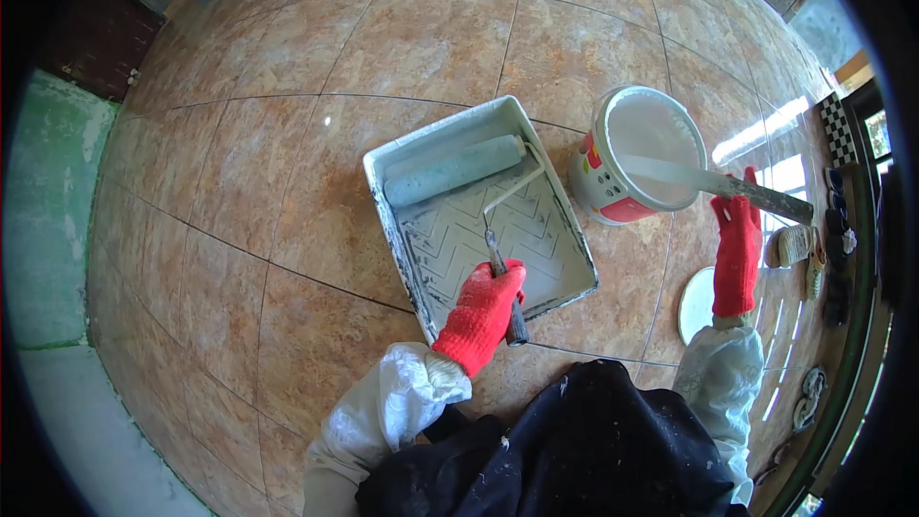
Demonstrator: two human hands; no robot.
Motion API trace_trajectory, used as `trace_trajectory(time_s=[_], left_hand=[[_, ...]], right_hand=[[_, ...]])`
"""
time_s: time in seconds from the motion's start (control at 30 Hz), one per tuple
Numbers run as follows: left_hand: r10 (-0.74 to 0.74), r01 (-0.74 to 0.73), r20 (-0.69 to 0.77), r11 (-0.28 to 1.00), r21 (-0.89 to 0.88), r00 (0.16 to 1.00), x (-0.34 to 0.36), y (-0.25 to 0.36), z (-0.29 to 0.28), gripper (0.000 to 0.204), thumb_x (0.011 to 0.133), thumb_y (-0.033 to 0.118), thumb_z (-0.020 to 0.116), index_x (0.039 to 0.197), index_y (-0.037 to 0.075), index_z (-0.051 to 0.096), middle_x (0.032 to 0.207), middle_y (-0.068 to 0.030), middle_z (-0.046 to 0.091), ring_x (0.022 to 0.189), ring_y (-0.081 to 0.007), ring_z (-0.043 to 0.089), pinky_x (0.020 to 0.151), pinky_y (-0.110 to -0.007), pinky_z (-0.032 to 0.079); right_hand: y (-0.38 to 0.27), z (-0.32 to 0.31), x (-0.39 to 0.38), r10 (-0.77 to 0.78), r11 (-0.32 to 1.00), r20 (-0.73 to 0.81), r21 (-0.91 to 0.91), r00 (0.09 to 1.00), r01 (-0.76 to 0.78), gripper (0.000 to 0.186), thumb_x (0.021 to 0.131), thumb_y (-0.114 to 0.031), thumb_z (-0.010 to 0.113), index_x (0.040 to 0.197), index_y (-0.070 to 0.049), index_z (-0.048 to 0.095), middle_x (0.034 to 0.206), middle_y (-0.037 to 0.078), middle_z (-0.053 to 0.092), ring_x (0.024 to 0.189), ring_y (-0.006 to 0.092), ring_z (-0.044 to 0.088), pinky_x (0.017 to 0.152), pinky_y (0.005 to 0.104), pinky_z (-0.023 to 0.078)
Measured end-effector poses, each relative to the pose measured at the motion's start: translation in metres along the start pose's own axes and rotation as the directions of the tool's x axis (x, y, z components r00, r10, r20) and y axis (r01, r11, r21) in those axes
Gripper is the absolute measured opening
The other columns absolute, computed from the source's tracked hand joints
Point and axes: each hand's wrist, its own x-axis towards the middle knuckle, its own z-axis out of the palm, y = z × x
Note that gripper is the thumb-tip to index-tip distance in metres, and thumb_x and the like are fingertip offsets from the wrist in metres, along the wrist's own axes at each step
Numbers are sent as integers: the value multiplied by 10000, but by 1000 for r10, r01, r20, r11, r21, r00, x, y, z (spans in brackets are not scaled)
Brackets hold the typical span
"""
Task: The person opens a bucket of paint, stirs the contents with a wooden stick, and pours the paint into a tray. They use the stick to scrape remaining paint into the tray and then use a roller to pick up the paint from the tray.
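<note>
Both hands wear red gloves. My left hand (483,311) grips the handle of a paint roller whose pale grey-green sleeve (455,169) lies across the far end of a grey ribbed paint tray (383,193) on the tiled floor. My right hand (737,249) holds a long flat stirring stick (713,182) that reaches into a white paint bucket (613,196) with red and yellow markings, standing just right of the tray. The stick's far end is coated white with paint.
A round white lid (697,304) lies on the floor near my right forearm. Shoes and sandals (799,244) sit along the right edge by a doorway. A pale green wall (48,220) borders the left. Brown marbled tiles (287,182) cover the floor.
</note>
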Motion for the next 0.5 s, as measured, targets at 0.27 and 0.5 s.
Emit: trace_trajectory(time_s=[0.27,0.5], left_hand=[[6,-5,-15,998,63,1000,16,-18,0,321,875,285,604,1019,-1,582,753,-32,560,661,-120,530,614,-272,435],[-53,58,-52,992,111,997,6,8,-2,374,849,397,584,811,25,570,659,-38,556,557,-144,508,539,-318,414]], right_hand=[[-31,57,25,-229,944,22,247,973,217,517,1011,-372,373,1007,87,610,635,31,484,604,137,498,778,367,517],[-51,69,43,-123,969,-77,206,989,137,516,999,-306,394,778,75,663,475,2,357,409,137,380,431,293,329]])
